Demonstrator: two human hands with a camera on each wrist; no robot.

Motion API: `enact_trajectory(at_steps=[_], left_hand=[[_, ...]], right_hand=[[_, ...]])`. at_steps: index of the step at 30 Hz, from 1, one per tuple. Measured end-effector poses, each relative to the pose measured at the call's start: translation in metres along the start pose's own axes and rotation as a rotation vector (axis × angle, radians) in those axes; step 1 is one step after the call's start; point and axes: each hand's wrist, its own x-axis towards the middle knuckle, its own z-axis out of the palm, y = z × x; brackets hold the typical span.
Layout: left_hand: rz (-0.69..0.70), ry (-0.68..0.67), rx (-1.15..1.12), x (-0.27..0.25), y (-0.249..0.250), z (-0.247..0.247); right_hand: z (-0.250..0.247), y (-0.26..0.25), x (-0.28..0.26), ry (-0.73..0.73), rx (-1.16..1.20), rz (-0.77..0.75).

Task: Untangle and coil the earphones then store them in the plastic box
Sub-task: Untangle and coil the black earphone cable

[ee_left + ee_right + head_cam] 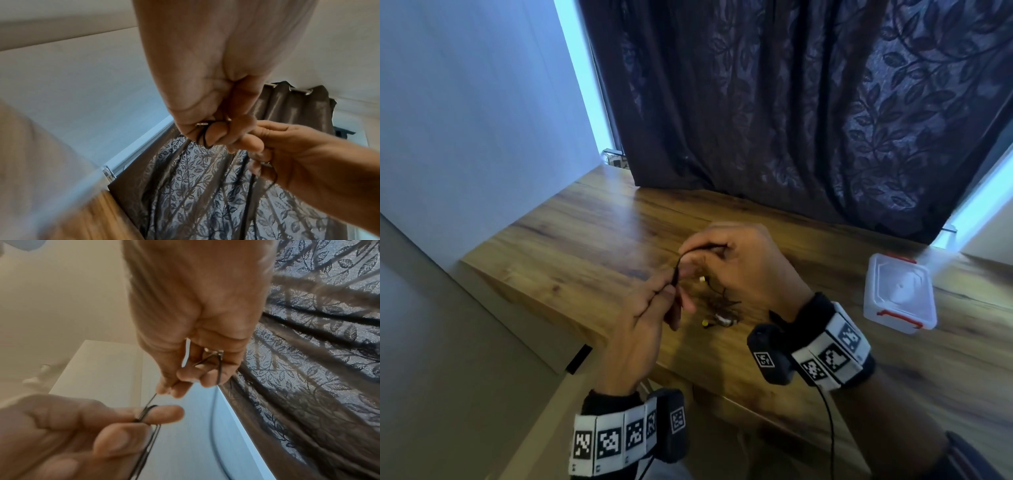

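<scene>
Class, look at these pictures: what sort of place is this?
Probably a room in a home: a wooden table by a window hung with a leaf-patterned curtain, and a plastic box on the table.

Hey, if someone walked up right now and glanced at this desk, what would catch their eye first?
Probably the two hands raised over the middle of the wooden table, the left hand and right hand pinching a thin black earphone cable between them. Below them lies the rest of the tangle with yellow tips. To the right sits a closed clear plastic box with red clips.
</scene>
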Motion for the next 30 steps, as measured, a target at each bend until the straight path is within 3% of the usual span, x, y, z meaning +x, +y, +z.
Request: enact_trajectory(at_steps=[3, 7, 13, 17, 22, 26, 28, 30], left_hand=[[0.03, -0.004, -0.092, 0.001, 0.003, -0.001], [0.125, 0.03, -0.099, 0.001, 0.006, -0.003], [0.129, 0.158, 0.253, 0.004, -0.002, 0.001], [0.145, 0.133, 0.557, 0.004, -0.015, 0.001], [0.061, 0.11, 0.392, 0.002, -0.015, 0.008], [0.006, 0.035, 0.041, 0.002, -0.005, 0.011], [0.03, -0.001, -0.105, 0.004, 0.0, 0.011], [0.076, -0.016, -0.139, 0.005, 0.003, 0.009]], right_hand=[[0.013, 0.011, 0.006, 0.117, 0.07, 0.057], [0.044, 0.02, -0.018, -0.099, 0.159, 0.177], [0.062, 0.016, -0.057, -0.367, 0.126, 0.199], [0.036, 0.006, -0.052, -0.351, -0.043, 0.127], [0.005, 0.003, -0.028, -0.119, -0.094, 0.032], [0.003, 0.012, -0.01, 0.085, -0.042, 0.07], [0.012, 0.017, -0.01, 0.083, 0.057, 0.159], [0.023, 0.021, -0.017, -0.036, 0.188, 0.207]])
